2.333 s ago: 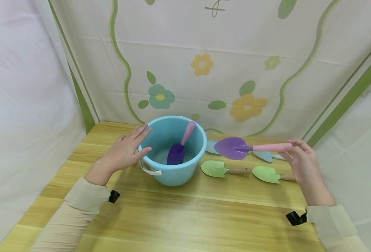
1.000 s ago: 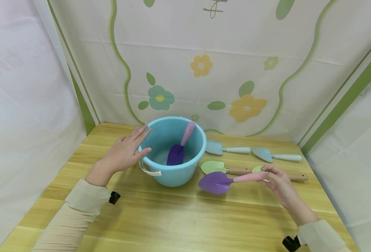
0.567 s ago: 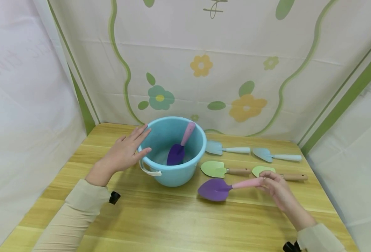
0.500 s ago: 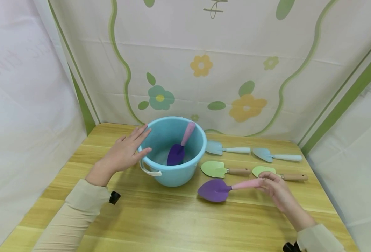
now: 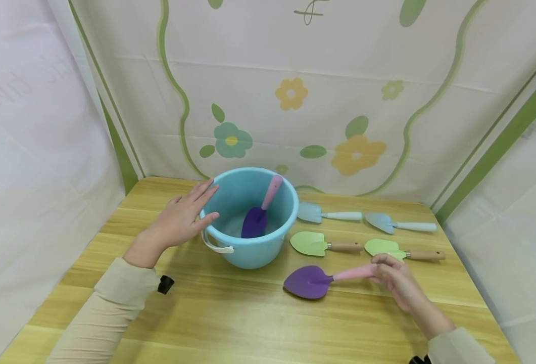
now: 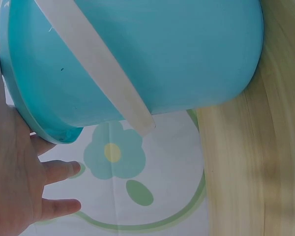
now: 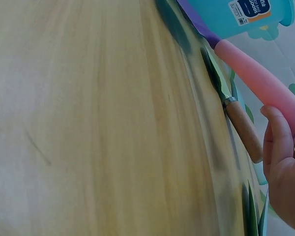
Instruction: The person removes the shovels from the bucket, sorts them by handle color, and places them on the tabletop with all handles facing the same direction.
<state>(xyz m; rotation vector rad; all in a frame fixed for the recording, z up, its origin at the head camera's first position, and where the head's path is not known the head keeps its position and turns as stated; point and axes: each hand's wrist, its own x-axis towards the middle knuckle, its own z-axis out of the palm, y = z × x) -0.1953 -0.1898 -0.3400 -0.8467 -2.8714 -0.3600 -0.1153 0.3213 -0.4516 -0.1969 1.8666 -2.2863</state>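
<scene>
My left hand (image 5: 183, 217) rests on the left rim of a light blue bucket (image 5: 249, 253), its fingers straight and spread; the left wrist view shows the fingers (image 6: 59, 172) beside the rim. Inside the bucket leans a trowel with a purple blade (image 5: 254, 222), its pink handle pointing up. In front of the row of other trowels, my right hand (image 5: 397, 280) pinches the pink handle end of a second purple trowel (image 5: 307, 282). Its blade points left, low over the table. In the right wrist view the pink handle (image 7: 260, 83) slants up from the fingers above the wood.
Two green trowels with wooden handles, the left one (image 5: 308, 243) and the right one (image 5: 383, 247), lie right of the bucket. Behind them lie two light blue trowels (image 5: 310, 212) (image 5: 380, 222). The bucket's white handle (image 5: 217, 247) hangs down in front. A floral cloth (image 5: 249, 91) stands behind the table.
My right hand has brought the purple trowel from above the blue trowels toward the front and left, lowering it close to the tabletop. My left hand has stayed on the bucket rim.
</scene>
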